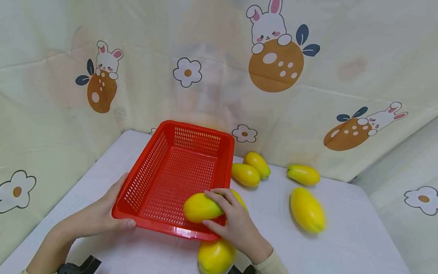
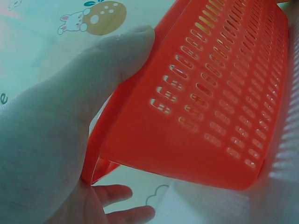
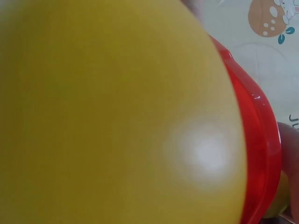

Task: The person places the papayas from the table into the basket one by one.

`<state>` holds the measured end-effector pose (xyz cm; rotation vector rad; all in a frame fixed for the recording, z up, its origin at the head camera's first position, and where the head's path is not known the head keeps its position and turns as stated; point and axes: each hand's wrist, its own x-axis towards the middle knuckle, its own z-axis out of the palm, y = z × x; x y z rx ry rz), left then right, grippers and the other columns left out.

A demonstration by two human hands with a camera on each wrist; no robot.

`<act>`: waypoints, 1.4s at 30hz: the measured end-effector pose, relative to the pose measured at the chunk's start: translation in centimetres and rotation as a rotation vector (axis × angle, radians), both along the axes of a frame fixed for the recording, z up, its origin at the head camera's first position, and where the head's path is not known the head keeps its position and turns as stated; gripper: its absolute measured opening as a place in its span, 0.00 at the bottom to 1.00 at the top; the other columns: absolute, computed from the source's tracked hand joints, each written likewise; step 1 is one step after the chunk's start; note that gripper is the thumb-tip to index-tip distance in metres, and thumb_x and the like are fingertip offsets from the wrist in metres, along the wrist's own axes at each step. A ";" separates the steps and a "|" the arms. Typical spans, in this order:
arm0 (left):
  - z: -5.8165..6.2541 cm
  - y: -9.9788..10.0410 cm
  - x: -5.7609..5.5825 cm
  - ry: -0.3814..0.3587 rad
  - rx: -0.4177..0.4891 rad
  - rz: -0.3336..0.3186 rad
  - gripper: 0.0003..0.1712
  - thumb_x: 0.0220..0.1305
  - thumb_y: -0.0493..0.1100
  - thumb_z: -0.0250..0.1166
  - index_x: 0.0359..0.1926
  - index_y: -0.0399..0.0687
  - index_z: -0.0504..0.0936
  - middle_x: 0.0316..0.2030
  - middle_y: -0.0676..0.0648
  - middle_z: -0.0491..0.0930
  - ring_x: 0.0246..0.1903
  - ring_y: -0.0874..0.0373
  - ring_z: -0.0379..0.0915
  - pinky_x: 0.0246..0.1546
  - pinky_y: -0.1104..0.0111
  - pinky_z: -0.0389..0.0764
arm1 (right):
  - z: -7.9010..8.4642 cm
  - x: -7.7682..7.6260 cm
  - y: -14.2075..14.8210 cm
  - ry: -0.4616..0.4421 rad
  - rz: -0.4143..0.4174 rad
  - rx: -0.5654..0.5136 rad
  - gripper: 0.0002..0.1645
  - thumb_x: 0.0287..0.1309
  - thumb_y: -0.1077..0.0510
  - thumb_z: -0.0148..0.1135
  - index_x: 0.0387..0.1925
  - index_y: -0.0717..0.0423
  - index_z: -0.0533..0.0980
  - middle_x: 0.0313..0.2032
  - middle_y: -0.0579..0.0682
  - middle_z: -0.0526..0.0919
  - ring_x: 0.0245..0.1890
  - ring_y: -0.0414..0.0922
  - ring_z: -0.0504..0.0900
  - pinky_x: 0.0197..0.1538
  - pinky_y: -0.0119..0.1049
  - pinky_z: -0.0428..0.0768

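A red plastic basket (image 1: pixel 184 163) with slotted walls is in the middle of the head view. My left hand (image 1: pixel 94 219) grips its near left corner, the thumb over the near rim; in the left wrist view the thumb lies along the rim (image 2: pixel 117 107). Over the basket's near right corner, my right hand (image 1: pixel 236 219) holds a yellow mango (image 1: pixel 202 208), thumb below and fingers on top. Another mango (image 1: pixel 240 199) shows partly behind that hand. Just below the near rim lies a large mango (image 1: pixel 216 257). A big yellow surface (image 3: pixel 121 112) fills most of the right wrist view.
Two mangoes (image 1: pixel 245 175) (image 1: pixel 257 164) lie by the basket's right wall. Farther right are a smaller mango (image 1: pixel 303 175) and a bigger one (image 1: pixel 308 210). The white table (image 1: pixel 356 228) meets a rabbit-print curtain (image 1: pixel 212 34) at the back.
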<state>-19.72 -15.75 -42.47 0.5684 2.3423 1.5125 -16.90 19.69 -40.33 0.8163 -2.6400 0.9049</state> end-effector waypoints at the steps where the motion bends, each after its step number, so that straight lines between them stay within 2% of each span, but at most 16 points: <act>1: 0.0 0.0 0.0 0.001 -0.001 0.000 0.68 0.46 0.50 0.74 0.73 0.67 0.30 0.66 0.47 0.52 0.59 0.42 0.59 0.36 0.67 0.84 | 0.0 0.0 0.0 0.001 0.004 -0.002 0.39 0.49 0.48 0.71 0.64 0.35 0.66 0.57 0.40 0.69 0.55 0.38 0.71 0.56 0.38 0.78; 10: 0.1 0.1 0.1 -0.006 -0.005 0.006 0.68 0.46 0.50 0.74 0.73 0.67 0.30 0.66 0.47 0.52 0.59 0.42 0.59 0.36 0.67 0.84 | 0.6 0.1 0.3 0.001 -0.007 -0.047 0.35 0.51 0.52 0.71 0.61 0.38 0.70 0.57 0.39 0.70 0.54 0.38 0.73 0.53 0.35 0.79; 14: 0.1 0.1 0.1 -0.006 -0.005 0.009 0.68 0.46 0.51 0.74 0.73 0.67 0.30 0.65 0.47 0.53 0.59 0.42 0.59 0.36 0.67 0.84 | 1.1 -0.1 1.2 0.069 -0.033 -0.073 0.35 0.48 0.56 0.73 0.60 0.42 0.71 0.56 0.42 0.72 0.55 0.39 0.74 0.52 0.37 0.79; 18: 0.1 0.1 0.1 -0.013 0.002 0.006 0.68 0.46 0.50 0.74 0.73 0.66 0.31 0.65 0.47 0.53 0.58 0.42 0.59 0.36 0.66 0.84 | 1.7 -0.4 2.7 0.156 -0.102 -0.080 0.36 0.48 0.58 0.73 0.60 0.47 0.70 0.56 0.45 0.73 0.57 0.43 0.73 0.55 0.40 0.78; 23: 0.1 0.1 0.1 -0.024 0.004 0.004 0.67 0.46 0.50 0.74 0.73 0.66 0.31 0.65 0.47 0.53 0.58 0.42 0.59 0.36 0.66 0.84 | 2.7 -0.9 5.3 0.242 -0.220 -0.122 0.35 0.49 0.61 0.71 0.61 0.51 0.70 0.56 0.49 0.74 0.55 0.45 0.74 0.61 0.25 0.70; 27: 0.2 0.1 0.1 -0.008 -0.004 0.011 0.68 0.46 0.51 0.74 0.73 0.66 0.30 0.65 0.46 0.53 0.58 0.42 0.60 0.36 0.66 0.84 | 3.0 -1.9 8.2 0.304 -0.333 -0.164 0.34 0.49 0.66 0.70 0.60 0.56 0.71 0.55 0.55 0.73 0.52 0.50 0.73 0.60 0.14 0.61; 29: 0.2 0.1 0.1 -0.004 -0.007 0.011 0.68 0.47 0.50 0.73 0.73 0.65 0.29 0.66 0.46 0.52 0.58 0.42 0.59 0.36 0.67 0.84 | 2.9 -2.4 10.0 0.279 -0.427 -0.161 0.33 0.51 0.65 0.68 0.61 0.56 0.70 0.54 0.57 0.72 0.52 0.51 0.72 0.58 0.12 0.60; 31: 0.2 0.1 0.2 -0.001 -0.015 0.012 0.68 0.47 0.51 0.73 0.73 0.65 0.28 0.66 0.46 0.52 0.58 0.43 0.59 0.36 0.67 0.84 | 2.6 -2.9 12.1 0.209 -0.531 -0.152 0.33 0.54 0.62 0.67 0.62 0.55 0.68 0.55 0.57 0.70 0.54 0.51 0.71 0.61 0.20 0.64; 34: 0.1 0.1 0.2 0.005 -0.041 0.018 0.69 0.47 0.52 0.73 0.73 0.65 0.28 0.66 0.45 0.50 0.59 0.43 0.58 0.35 0.67 0.84 | 1.9 -3.4 15.3 0.081 -0.648 -0.143 0.35 0.58 0.58 0.64 0.66 0.57 0.64 0.57 0.60 0.66 0.58 0.55 0.67 0.66 0.39 0.67; 36: 0.0 0.0 0.1 0.014 -0.060 0.022 0.69 0.47 0.53 0.73 0.74 0.63 0.28 0.66 0.45 0.50 0.59 0.44 0.57 0.35 0.67 0.84 | 1.3 -3.5 17.3 -0.006 -0.707 -0.141 0.37 0.61 0.54 0.61 0.68 0.58 0.59 0.60 0.63 0.62 0.60 0.58 0.64 0.64 0.54 0.66; 40: -0.2 -0.1 0.1 0.025 -0.084 0.029 0.69 0.48 0.53 0.73 0.74 0.61 0.28 0.66 0.43 0.49 0.59 0.44 0.57 0.35 0.68 0.83 | 0.0 -3.6 20.4 -0.163 -0.795 -0.134 0.45 0.63 0.45 0.57 0.72 0.58 0.50 0.65 0.66 0.54 0.62 0.62 0.58 0.64 0.60 0.62; 42: -0.2 -0.1 0.1 0.024 -0.083 0.031 0.69 0.48 0.53 0.72 0.74 0.61 0.28 0.67 0.43 0.49 0.59 0.44 0.57 0.34 0.68 0.83 | -0.6 -3.7 21.4 -0.210 -0.818 -0.147 0.47 0.62 0.42 0.57 0.73 0.57 0.48 0.66 0.67 0.52 0.63 0.63 0.57 0.64 0.61 0.61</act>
